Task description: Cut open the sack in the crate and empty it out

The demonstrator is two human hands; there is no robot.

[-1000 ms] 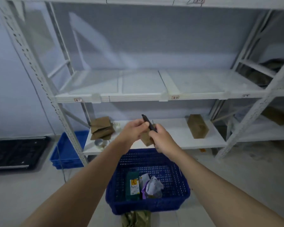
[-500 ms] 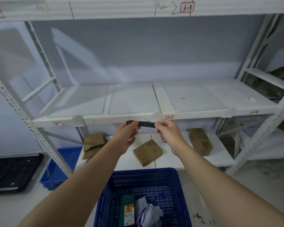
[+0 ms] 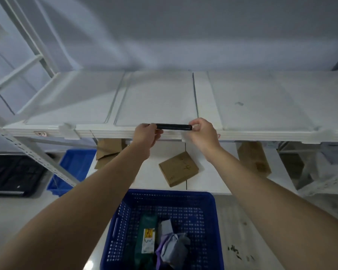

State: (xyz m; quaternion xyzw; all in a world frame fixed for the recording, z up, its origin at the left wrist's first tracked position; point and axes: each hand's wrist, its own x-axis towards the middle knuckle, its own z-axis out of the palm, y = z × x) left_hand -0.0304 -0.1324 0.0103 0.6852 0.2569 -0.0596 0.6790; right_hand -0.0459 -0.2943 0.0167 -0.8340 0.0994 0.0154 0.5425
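Note:
Both my hands hold a slim black knife (image 3: 174, 127) level, right at the front edge of the white middle shelf (image 3: 261, 106). My left hand (image 3: 146, 136) grips its left end, my right hand (image 3: 202, 134) pinches its right end. Whether the blade is out cannot be told. Below, on the floor, stands the blue perforated crate (image 3: 209, 217). Inside it lie a dark green packet with a yellow label (image 3: 145, 232) and crumpled grey and purple packages (image 3: 173, 248). No sack shows in the crate.
A brown cardboard box (image 3: 179, 168) lies on the lower shelf, with more boxes at its left (image 3: 108, 151) and right (image 3: 254, 159). A second blue bin (image 3: 74, 166) and a black tray (image 3: 12, 174) sit on the floor at left. Perforated rack posts (image 3: 33, 152) slant past.
My hands have lifted the knife from over the crate up to the middle shelf's edge and turned it from tilted to level. The view has moved closer to the rack.

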